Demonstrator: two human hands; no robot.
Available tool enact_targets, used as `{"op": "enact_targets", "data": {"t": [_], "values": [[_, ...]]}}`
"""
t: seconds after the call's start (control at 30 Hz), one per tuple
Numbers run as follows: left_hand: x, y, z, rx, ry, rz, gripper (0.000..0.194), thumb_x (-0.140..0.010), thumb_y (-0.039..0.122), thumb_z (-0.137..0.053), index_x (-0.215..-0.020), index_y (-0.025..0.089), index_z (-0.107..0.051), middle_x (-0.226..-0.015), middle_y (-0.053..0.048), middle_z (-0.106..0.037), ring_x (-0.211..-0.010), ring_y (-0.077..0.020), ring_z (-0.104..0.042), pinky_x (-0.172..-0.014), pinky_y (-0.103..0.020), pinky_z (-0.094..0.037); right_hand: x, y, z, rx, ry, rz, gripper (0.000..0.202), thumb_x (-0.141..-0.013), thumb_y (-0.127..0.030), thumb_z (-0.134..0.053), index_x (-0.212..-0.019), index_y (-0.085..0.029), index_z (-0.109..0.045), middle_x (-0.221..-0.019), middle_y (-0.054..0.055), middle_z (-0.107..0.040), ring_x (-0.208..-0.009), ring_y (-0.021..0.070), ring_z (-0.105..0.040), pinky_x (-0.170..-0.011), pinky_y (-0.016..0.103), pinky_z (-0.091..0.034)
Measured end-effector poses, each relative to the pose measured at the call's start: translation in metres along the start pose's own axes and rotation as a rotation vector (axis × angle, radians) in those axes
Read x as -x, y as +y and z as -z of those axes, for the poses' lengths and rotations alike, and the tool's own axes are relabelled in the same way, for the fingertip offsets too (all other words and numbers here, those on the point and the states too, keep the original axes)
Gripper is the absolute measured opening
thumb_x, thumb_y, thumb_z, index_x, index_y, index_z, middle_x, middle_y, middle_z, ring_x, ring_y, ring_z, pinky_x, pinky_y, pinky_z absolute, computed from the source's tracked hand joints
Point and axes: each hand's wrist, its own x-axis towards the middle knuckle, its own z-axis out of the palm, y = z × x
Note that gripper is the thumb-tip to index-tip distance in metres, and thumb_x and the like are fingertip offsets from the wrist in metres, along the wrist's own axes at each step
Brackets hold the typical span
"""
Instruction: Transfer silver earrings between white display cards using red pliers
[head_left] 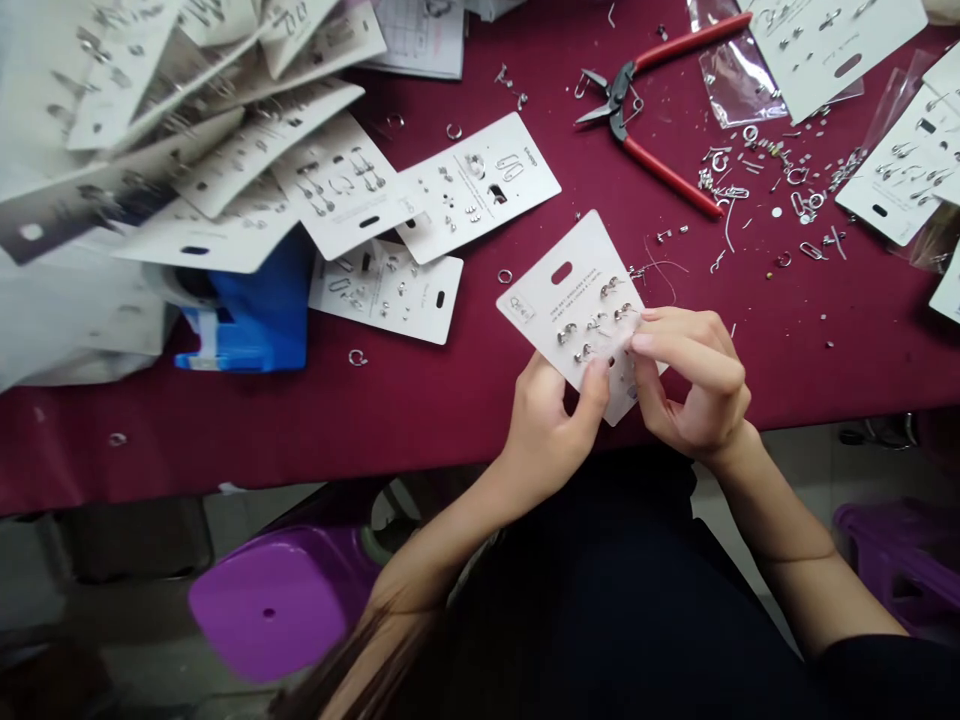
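A white earring card (536,295) with several small silver earrings is held tilted over the table's front edge. My left hand (551,425) grips its lower left side, the thumb pressed on the card's face near the earrings. On the right side of the card, my right hand (694,380) has its thumb and index finger brought together beside the earrings; whatever small piece sits between them is hidden. A small silver ring (505,276) lies just left of the card.
Red-handled pliers (671,178) lie at the back right, beside scattered metal bits (795,180). Earring cards (480,185) pile up at the left, near a blue tape dispenser (259,320). The maroon table (435,420) ends above a purple stool (277,600).
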Motion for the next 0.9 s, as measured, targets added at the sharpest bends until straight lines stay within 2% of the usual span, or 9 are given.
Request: {"op": "enact_targets", "data": {"t": [0.13,0.23,0.33,0.47,0.67,0.8,0.9], "values": [[0.002,0.002,-0.014,-0.028,0.095,-0.018,0.026,-0.099,0.034,-0.054,-0.106,0.017,-0.072,-0.106,-0.008,-0.077,-0.104,-0.0190,-0.073,-0.092,-0.027,-0.060,0.004,-0.009,0.001,0.147,0.017,-0.151,0.030,-0.085,-0.001,-0.063,-0.105,-0.023,-0.056,-0.084,0.002,-0.070,-0.071,0.0170,-0.063,-0.064,0.033,-0.054],[0.003,0.000,-0.016,-0.053,0.138,-0.066,0.023,-0.098,0.029,-0.055,-0.103,0.016,-0.073,-0.101,-0.007,-0.077,-0.100,-0.0176,-0.074,-0.093,-0.026,-0.060,0.005,-0.012,0.002,0.206,0.003,-0.223,0.021,-0.084,-0.005,-0.068,-0.096,-0.020,-0.060,-0.081,0.004,-0.069,-0.072,0.0185,-0.063,-0.065,0.035,-0.054],[0.004,-0.002,-0.014,-0.079,0.146,-0.085,0.022,-0.098,0.027,-0.055,-0.103,0.016,-0.073,-0.098,-0.006,-0.078,-0.098,-0.0169,-0.075,-0.095,-0.027,-0.059,0.004,-0.014,0.002,0.163,0.004,-0.270,0.014,-0.085,-0.006,-0.068,-0.090,-0.018,-0.061,-0.077,0.004,-0.068,-0.070,0.0177,-0.063,-0.063,0.034,-0.054],[0.002,-0.004,-0.014,-0.086,0.208,-0.099,0.019,-0.095,0.030,-0.061,-0.101,0.017,-0.073,-0.097,-0.004,-0.078,-0.096,-0.0158,-0.075,-0.091,-0.025,-0.060,0.003,-0.016,0.001,0.083,0.025,-0.315,0.019,-0.085,-0.002,-0.067,-0.091,-0.020,-0.063,-0.075,0.003,-0.068,-0.069,0.0186,-0.065,-0.061,0.035,-0.055],[-0.006,-0.002,-0.021,0.006,0.254,0.040,0.016,-0.089,0.033,-0.070,-0.094,0.018,-0.073,-0.089,-0.001,-0.078,-0.081,-0.0138,-0.075,-0.076,-0.023,-0.062,0.003,-0.019,-0.003,-0.024,0.015,-0.414,0.023,-0.085,0.000,-0.066,-0.091,-0.022,-0.064,-0.075,0.003,-0.068,-0.070,0.0196,-0.065,-0.062,0.038,-0.054],[-0.011,-0.002,-0.024,0.063,0.249,0.055,0.010,-0.085,0.028,-0.074,-0.090,0.019,-0.074,-0.085,0.002,-0.078,-0.077,-0.0125,-0.075,-0.073,-0.021,-0.062,0.004,-0.018,-0.003,-0.088,0.012,-0.499,0.021,-0.085,-0.003,-0.066,-0.091,-0.024,-0.064,-0.076,0.003,-0.067,-0.072,0.0202,-0.064,-0.060,0.038,-0.054],[-0.013,-0.002,-0.023,0.106,0.242,0.057,0.005,-0.085,0.023,-0.075,-0.089,0.020,-0.074,-0.086,0.003,-0.078,-0.078,-0.0118,-0.076,-0.073,-0.020,-0.063,0.003,-0.016,-0.003,-0.084,-0.014,-0.497,0.021,-0.086,-0.003,-0.065,-0.091,-0.024,-0.064,-0.075,0.002,-0.067,-0.071,0.0199,-0.064,-0.061,0.038,-0.054]]}}
